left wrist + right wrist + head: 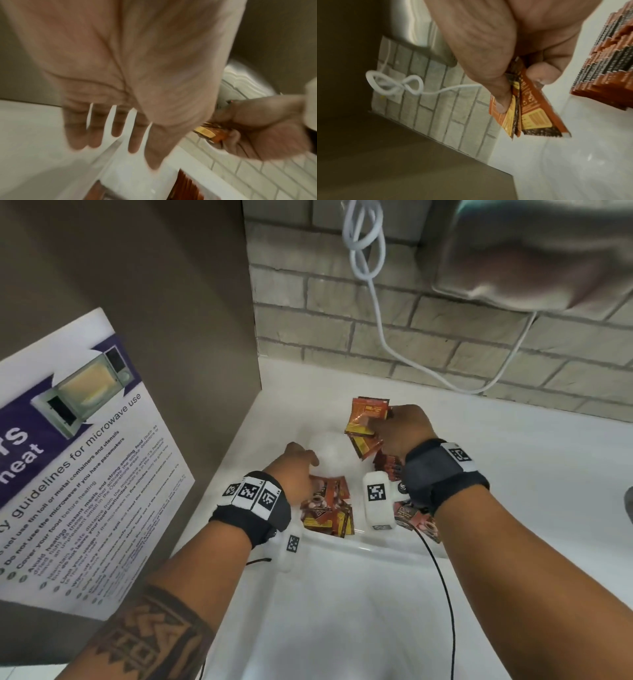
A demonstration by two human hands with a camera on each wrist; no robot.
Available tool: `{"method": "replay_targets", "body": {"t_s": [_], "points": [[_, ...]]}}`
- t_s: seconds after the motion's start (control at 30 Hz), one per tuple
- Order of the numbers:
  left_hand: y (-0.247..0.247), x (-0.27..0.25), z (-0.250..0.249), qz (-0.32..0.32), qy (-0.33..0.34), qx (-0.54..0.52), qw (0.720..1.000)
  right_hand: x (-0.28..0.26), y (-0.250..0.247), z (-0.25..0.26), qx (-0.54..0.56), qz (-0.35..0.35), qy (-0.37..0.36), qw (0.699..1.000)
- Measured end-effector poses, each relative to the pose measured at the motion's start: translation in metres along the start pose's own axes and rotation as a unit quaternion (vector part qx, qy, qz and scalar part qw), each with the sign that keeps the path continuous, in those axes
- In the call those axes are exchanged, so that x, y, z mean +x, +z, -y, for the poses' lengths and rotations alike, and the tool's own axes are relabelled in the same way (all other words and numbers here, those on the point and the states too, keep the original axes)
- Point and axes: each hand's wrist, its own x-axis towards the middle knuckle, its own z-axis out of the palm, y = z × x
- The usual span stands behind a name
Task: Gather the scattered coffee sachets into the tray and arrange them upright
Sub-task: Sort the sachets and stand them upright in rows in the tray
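The right hand (399, 428) pinches a small fan of coffee sachets (366, 419) between thumb and fingers (501, 97), holding them above the far end of the white tray (342, 546), which sits on the white surface (531, 474) close to the corner where the brown cabinet side (154, 285) meets the brick wall (445, 337). The left hand (294, 463) is spread open over the tray's left side, fingers (101, 129) straight and holding nothing, just above a loose heap of sachets (325, 508) lying flat near the tray's near rim. A tidy upright row of sachets (607, 60) stands beside the right wrist at the tray's right side. The bundle looks loosely gripped: in the right wrist view the packets splay apart at their lower ends, so I judge one could slide out and drop flat as the hand lowers them. The wrist-mounted camera block (376, 498) hangs low near the upright row, and I suspect a careless sweep of that wrist could knock the standing packets over. The flat heap under the left hand may also keep new packets from seating upright until it is sorted. The dangling white cable (373, 302) on the wall is well clear of it all.
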Motion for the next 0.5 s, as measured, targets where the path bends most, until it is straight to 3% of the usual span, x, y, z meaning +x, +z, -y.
{"method": "replay_targets", "body": {"t_s": [0.07, 0.13, 0.2, 0.27, 0.3, 0.33, 0.4, 0.5], "points": [[-0.012, 0.004, -0.011, -0.091, 0.011, -0.089, 0.992, -0.016, -0.013, -0.002, 0.076, 0.037, 0.013, 0.996], [-0.022, 0.003, -0.028, -0.125, -0.014, -0.282, 0.951, -0.031, -0.022, -0.006, 0.125, 0.079, 0.026, 0.989], [-0.024, -0.001, -0.05, -0.014, -0.045, -0.539, 0.841, -0.042, -0.026, -0.012, 0.177, 0.117, 0.039, 0.976], [-0.019, -0.009, -0.067, 0.116, -0.032, -0.673, 0.73, -0.048, -0.023, -0.017, 0.202, 0.152, 0.036, 0.967], [-0.016, -0.012, -0.072, 0.14, -0.022, -0.699, 0.701, -0.047, -0.021, -0.019, 0.194, 0.157, 0.032, 0.968], [-0.013, -0.015, -0.077, 0.138, -0.018, -0.704, 0.696, -0.048, -0.019, -0.021, 0.178, 0.157, 0.027, 0.971], [-0.01, -0.019, -0.084, 0.106, -0.013, -0.684, 0.721, -0.047, -0.016, -0.026, 0.156, 0.156, 0.019, 0.975], [-0.01, -0.025, -0.08, 0.076, -0.004, -0.683, 0.727, -0.048, -0.014, -0.03, 0.205, 0.192, 0.017, 0.96]]}}
